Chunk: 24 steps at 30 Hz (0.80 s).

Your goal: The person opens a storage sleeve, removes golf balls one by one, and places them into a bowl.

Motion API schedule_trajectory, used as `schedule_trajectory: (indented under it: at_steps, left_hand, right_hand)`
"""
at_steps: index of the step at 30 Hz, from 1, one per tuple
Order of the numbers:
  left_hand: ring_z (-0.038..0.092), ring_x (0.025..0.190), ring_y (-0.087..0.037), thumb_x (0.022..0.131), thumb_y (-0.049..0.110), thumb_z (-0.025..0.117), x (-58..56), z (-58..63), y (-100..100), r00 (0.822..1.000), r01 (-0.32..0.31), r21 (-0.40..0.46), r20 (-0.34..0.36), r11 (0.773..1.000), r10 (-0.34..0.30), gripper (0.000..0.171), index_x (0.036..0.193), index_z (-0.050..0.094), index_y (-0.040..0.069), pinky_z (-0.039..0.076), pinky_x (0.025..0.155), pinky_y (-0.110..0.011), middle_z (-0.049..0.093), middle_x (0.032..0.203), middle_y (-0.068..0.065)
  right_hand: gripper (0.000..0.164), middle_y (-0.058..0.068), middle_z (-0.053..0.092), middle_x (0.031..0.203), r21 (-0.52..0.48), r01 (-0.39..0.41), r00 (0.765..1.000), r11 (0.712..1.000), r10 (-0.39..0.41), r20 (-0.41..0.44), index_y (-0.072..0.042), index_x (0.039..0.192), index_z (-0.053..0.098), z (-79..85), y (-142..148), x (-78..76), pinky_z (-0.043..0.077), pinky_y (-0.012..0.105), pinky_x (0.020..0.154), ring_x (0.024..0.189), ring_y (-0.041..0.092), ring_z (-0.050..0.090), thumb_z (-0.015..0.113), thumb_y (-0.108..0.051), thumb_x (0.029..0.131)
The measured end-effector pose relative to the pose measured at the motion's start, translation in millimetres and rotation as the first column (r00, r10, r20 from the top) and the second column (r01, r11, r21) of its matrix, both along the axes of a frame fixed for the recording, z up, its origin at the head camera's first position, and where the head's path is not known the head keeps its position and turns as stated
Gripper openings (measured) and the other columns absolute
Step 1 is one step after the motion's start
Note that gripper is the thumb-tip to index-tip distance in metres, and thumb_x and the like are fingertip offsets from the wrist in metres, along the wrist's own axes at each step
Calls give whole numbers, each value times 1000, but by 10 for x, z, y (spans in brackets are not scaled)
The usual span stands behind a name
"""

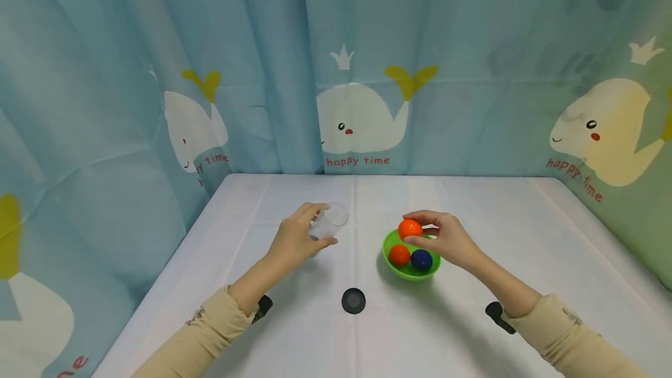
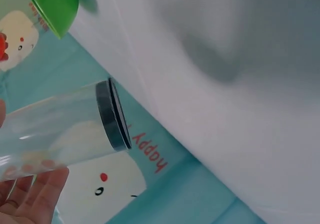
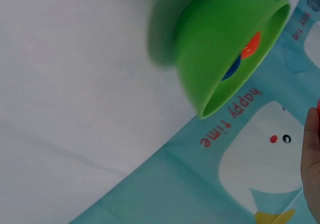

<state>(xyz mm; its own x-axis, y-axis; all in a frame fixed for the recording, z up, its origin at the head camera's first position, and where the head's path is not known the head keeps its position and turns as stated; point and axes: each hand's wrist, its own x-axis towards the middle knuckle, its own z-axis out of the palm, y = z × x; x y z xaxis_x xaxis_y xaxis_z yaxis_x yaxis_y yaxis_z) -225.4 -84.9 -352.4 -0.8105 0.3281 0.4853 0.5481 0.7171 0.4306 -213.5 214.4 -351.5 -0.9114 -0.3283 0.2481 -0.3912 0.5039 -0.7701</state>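
My left hand grips a clear cylindrical jar, its fingers and thumb around the side. The jar has a dark band at its table-side end, and its round clear rim faces up in the head view. My right hand pinches an orange ball between thumb and fingers, above the far side of a green bowl. Inside the bowl lie a second orange ball and a dark blue ball. In the right wrist view only an edge of the right hand shows.
A black round disc lies on the white-covered table, nearer to me than the bowl and jar. Blue curtains printed with whales hang behind the table and along its sides.
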Motion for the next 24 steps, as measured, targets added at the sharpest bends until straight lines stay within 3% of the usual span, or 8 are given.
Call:
schedule_trajectory:
  at_steps: [7, 15, 24]
  left_hand:
    - [65, 98, -27, 67, 20, 85, -19, -35, -42, 995, 1, 113, 97, 994, -12, 63, 121, 56, 5, 57, 77, -37, 61, 114, -10]
    - [63, 104, -30, 68, 16, 84, -37, -99, -99, 984, -16, 228, 178, 974, -25, 63, 123, 55, 6, 55, 84, -39, 60, 119, -13]
    - [62, 104, -30, 69, 15, 84, -47, -150, -140, 966, -63, 287, 259, 956, -14, 63, 124, 55, 7, 54, 86, -41, 60, 119, -11]
  right_hand:
    - [40, 19, 66, 112, 60, 10, 999, 998, -7, -52, 5, 116, 61, -49, 106, -43, 55, 38, 84, 97, 31, 62, 73, -10, 81]
    - [39, 18, 66, 111, 159, -6, 991, 987, 27, -132, 5, 115, 61, -105, 121, -36, 55, 39, 83, 97, 31, 63, 74, -7, 79]
    - [39, 19, 67, 109, 218, -4, 991, 976, 33, -128, 7, 114, 61, -166, 119, -64, 55, 42, 82, 95, 31, 65, 74, -4, 79]
